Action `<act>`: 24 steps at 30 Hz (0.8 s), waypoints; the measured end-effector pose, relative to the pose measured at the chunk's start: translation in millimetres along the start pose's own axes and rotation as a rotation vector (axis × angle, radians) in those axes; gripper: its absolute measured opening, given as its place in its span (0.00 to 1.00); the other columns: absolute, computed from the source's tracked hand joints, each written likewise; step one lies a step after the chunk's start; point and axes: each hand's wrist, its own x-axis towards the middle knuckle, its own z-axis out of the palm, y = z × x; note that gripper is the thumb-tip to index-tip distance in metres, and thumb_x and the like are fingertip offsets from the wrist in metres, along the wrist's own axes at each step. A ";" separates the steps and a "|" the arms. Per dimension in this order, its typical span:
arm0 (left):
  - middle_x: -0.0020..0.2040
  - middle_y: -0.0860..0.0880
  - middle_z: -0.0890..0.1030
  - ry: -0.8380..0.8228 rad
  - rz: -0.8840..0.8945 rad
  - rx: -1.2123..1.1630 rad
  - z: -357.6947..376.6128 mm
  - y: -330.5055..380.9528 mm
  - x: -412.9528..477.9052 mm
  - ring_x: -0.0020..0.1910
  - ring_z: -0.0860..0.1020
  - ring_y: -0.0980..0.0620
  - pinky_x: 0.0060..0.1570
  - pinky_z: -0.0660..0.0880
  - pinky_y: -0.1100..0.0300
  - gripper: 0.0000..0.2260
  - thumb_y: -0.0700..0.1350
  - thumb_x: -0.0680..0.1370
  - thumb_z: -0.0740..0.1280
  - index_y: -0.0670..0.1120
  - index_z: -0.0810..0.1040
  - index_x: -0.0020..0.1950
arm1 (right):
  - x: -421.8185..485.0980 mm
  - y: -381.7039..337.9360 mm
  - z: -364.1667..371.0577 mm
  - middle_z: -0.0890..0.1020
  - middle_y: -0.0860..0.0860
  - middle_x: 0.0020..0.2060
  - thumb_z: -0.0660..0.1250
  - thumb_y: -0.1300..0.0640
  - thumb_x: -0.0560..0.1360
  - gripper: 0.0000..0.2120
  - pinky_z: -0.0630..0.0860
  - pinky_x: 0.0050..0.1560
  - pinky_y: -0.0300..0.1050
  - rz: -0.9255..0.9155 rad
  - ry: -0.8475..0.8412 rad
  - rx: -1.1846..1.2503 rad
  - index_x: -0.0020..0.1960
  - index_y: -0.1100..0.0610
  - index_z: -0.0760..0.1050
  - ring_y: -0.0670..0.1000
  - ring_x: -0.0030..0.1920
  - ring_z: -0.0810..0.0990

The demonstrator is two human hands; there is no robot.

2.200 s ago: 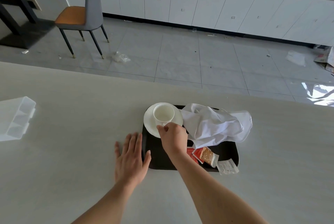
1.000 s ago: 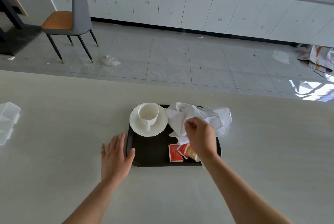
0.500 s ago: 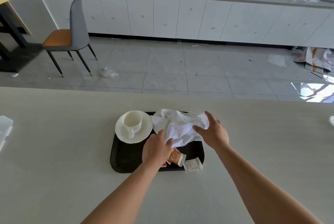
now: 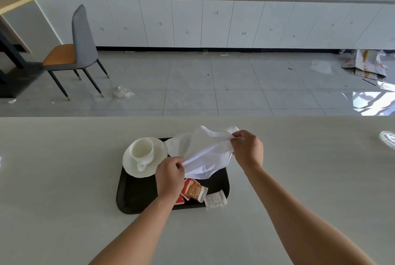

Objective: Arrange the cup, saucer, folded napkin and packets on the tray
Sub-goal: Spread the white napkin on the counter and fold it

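A black tray (image 4: 136,198) lies on the pale table. A white cup (image 4: 142,151) stands on a white saucer (image 4: 159,150) at the tray's far left corner, handle toward me. A crumpled white napkin (image 4: 205,153) is lifted over the tray's far right part. My left hand (image 4: 170,176) pinches its near edge and my right hand (image 4: 248,151) pinches its far right corner, stretching it between them. An orange packet (image 4: 194,189) and a red packet (image 4: 180,200) lie at the tray's near side, partly hidden by my left hand. A white packet (image 4: 215,200) overhangs the tray's near right rim.
The table's far edge (image 4: 85,117) runs across the view, with tiled floor beyond. A grey chair (image 4: 79,48) stands on the floor at far left. A shiny object (image 4: 388,137) lies at the table's right edge.
My right hand left the cup and went to the napkin. My left hand came off the table beside the tray and took the napkin's near edge. The napkin now hangs lifted between both hands.
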 end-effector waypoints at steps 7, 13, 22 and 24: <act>0.49 0.48 0.85 0.136 0.113 -0.096 -10.4 24.4 -0.3 0.49 0.81 0.51 0.50 0.78 0.58 0.10 0.35 0.76 0.68 0.43 0.83 0.54 | -4.3 -1.7 -34.1 0.82 0.43 0.26 0.66 0.61 0.71 0.11 0.81 0.33 0.45 0.016 0.103 0.195 0.37 0.46 0.81 0.48 0.24 0.82; 0.48 0.48 0.85 0.159 0.190 -0.183 -22.0 63.2 -1.0 0.47 0.82 0.51 0.49 0.78 0.58 0.09 0.35 0.75 0.69 0.43 0.84 0.54 | -12.5 3.9 -76.8 0.82 0.42 0.27 0.68 0.57 0.68 0.09 0.84 0.39 0.56 0.045 0.205 0.286 0.34 0.43 0.79 0.47 0.26 0.82; 0.40 0.60 0.85 -0.013 0.029 -0.576 -0.2 133.0 -36.4 0.43 0.82 0.63 0.44 0.75 0.72 0.11 0.38 0.71 0.72 0.52 0.85 0.49 | -19.1 40.2 -192.7 0.81 0.48 0.24 0.71 0.53 0.62 0.02 0.79 0.28 0.48 0.104 0.450 0.338 0.35 0.50 0.82 0.50 0.23 0.77; 0.41 0.59 0.85 -0.138 -0.094 -0.628 20.2 133.6 -54.3 0.43 0.83 0.61 0.47 0.79 0.64 0.11 0.37 0.70 0.73 0.53 0.85 0.47 | -20.4 58.4 -208.9 0.81 0.49 0.24 0.73 0.54 0.62 0.03 0.82 0.32 0.52 0.164 0.425 0.266 0.35 0.52 0.82 0.51 0.23 0.78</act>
